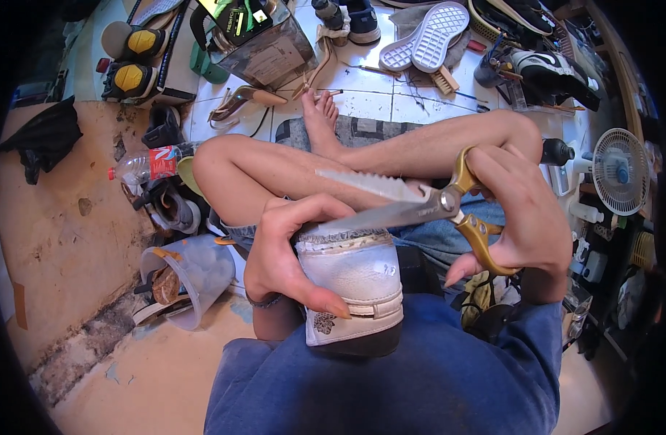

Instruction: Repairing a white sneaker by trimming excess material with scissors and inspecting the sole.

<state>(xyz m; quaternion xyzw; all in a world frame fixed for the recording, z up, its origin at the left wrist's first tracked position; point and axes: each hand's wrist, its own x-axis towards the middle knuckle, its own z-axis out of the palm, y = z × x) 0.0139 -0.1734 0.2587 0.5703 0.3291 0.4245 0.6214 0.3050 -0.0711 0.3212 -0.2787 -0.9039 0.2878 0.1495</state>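
Observation:
My left hand [278, 250] grips a white leather shoe [351, 272] close to my chest, with the thumb along its side. The shoe has a stitched strap, a small dark printed emblem and a dark part at its near end. A rough, greyish edge shows at its far end. In my right hand [532, 210] is a pair of scissors [438, 205] with gold handles, my fingers and thumb in the loops. Its blades are spread, one of them toothed, and they point left. The lower blade passes over the shoe's far edge; whether it touches cannot be told.
Beyond my crossed legs lie white shoe soles [434, 40], a brush [444, 80] and a clear plastic bin [271, 54]. A plastic bottle [141, 167] and a tipped translucent bucket [213, 272] are at left. A fan [621, 172] stands at right.

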